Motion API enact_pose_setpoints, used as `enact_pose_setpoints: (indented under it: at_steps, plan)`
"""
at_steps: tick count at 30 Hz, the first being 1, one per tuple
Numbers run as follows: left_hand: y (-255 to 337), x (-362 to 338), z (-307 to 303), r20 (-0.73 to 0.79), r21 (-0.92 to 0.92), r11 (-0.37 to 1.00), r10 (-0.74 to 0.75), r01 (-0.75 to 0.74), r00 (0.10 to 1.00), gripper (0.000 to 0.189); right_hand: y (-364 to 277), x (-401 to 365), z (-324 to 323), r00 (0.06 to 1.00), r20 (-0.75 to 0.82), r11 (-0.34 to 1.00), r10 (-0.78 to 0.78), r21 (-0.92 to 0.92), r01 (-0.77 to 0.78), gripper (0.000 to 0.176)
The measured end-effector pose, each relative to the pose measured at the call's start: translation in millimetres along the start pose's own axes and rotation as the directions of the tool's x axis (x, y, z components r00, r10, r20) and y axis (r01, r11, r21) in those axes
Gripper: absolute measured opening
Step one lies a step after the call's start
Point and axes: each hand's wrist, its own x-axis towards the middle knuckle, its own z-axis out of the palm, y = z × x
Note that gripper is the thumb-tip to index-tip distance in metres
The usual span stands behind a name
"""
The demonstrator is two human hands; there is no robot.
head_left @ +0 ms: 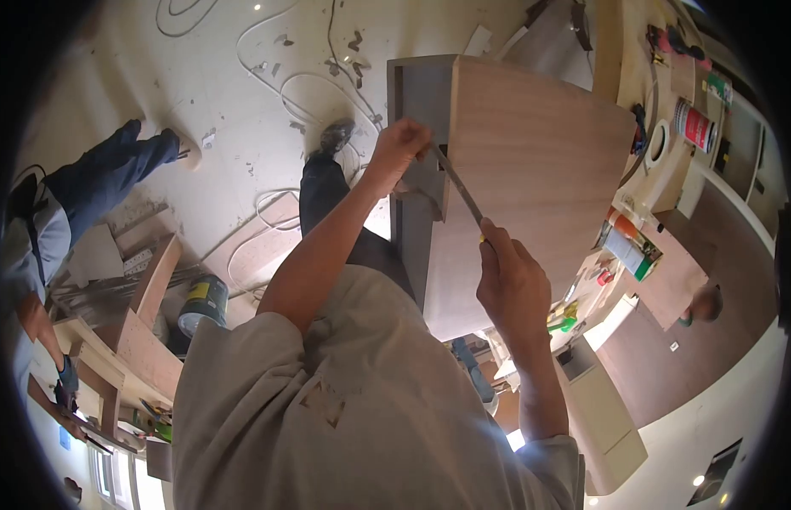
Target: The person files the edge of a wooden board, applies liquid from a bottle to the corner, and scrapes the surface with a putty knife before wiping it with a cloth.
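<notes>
In the head view a long, flat metal file [461, 189] lies slantwise across the edge of a wooden cabinet [531, 170]. My right hand [514, 276] wraps around its handle end, where a bit of yellow shows. At the file's far tip my left hand [399, 153] is closed, with the fingertips pinched on the end. The cabinet has a brown wood-grain side and a grey inner face [425, 93]. A notch in its edge shows beneath the file.
Cables [306, 81] and dark scraps litter the floor ahead. At left, another person [47, 229] works near wooden boards [153, 280] and a bucket [203, 303]. On the right are a tin can [694, 126], a tape roll [659, 140] and more tools.
</notes>
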Motion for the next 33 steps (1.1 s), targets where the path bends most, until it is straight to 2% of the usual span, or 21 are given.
enact_pose_setpoints:
  at_steps: [1,3,4,6,7,10,11,14,15,18,19,22,25,29,32,33]
  plan:
    - [-7.6,1.7,0.5,-0.026,-0.076,0.997,-0.012,0.010,1.000,0.019,5.3,-3.7,12.6,1.000,0.004,1.000,0.001,-0.013,-0.001,0.031]
    - [-22.2,1.3,-14.7,-0.033,0.095,0.992,-0.077,0.080,0.996,0.021,17.4,-10.7,47.2,1.000,0.006,0.999,-0.013,-0.042,0.013,0.031]
    - [-26.5,-1.0,-20.4,-0.044,0.179,0.978,-0.105,0.111,0.994,0.022,14.6,-10.5,46.1,0.998,0.055,0.998,0.008,-0.059,-0.004,0.031]
    - [-31.4,-2.0,-17.1,-0.084,0.188,0.979,-0.064,0.079,0.994,0.023,8.5,0.8,43.2,0.990,0.132,0.996,0.040,-0.090,-0.028,0.030]
    - [-26.4,0.0,-13.4,-0.097,0.197,0.978,-0.050,0.069,0.994,0.023,2.9,3.0,35.7,0.996,0.082,0.995,0.038,-0.091,-0.031,0.029]
    - [2.7,11.2,2.4,0.025,0.090,0.995,0.034,-0.036,0.999,0.024,-8.4,8.9,2.4,0.998,0.044,0.999,0.040,0.003,-0.040,0.030]
    - [12.5,6.5,5.0,-0.030,0.178,0.984,-0.012,0.017,0.999,0.022,-6.3,5.9,9.1,1.000,0.026,0.996,0.002,-0.086,0.000,0.035]
    - [-17.3,4.5,-17.4,-0.041,0.132,0.988,-0.076,0.081,0.996,0.020,17.2,-5.6,58.0,0.998,0.026,0.994,-0.052,-0.099,0.055,0.044]
    - [-16.7,2.2,-20.2,-0.019,0.151,0.986,-0.069,0.071,0.997,0.019,16.2,-8.0,54.7,0.998,0.039,0.991,-0.049,-0.121,0.053,0.044]
    - [-12.0,7.5,-10.2,-0.083,0.151,0.988,0.042,-0.029,0.996,0.021,4.6,2.6,39.6,0.998,0.043,0.989,-0.035,-0.145,0.041,0.045]
    - [-5.1,12.0,-6.1,-0.062,0.096,0.995,0.040,-0.034,0.997,0.022,-0.5,6.6,26.2,0.999,0.049,0.990,-0.019,-0.137,0.026,0.045]
    - [7.9,9.3,3.3,-0.096,0.195,0.981,0.024,-0.005,0.995,0.022,11.6,0.2,39.1,0.999,0.014,0.995,-0.036,-0.088,0.037,0.044]
    - [-40.0,-1.2,-24.3,-0.078,0.260,0.961,-0.075,0.093,0.994,0.023,15.5,-11.3,65.2,0.996,0.086,0.990,-0.013,-0.142,0.025,0.043]
    - [-16.5,2.5,-4.4,-0.146,0.281,0.958,-0.008,0.049,0.989,0.024,3.9,1.9,35.0,0.999,0.011,0.987,-0.050,-0.155,0.051,0.043]
    - [-3.1,3.6,-2.4,-0.086,0.273,0.962,0.025,0.000,0.996,0.024,7.0,-3.7,42.7,1.000,-0.008,0.995,-0.029,-0.096,0.028,0.043]
    - [-16.1,-0.3,-10.6,-0.086,0.321,0.947,0.017,0.012,0.996,0.024,14.8,-9.3,56.7,1.000,0.028,0.994,-0.008,-0.108,0.011,0.043]
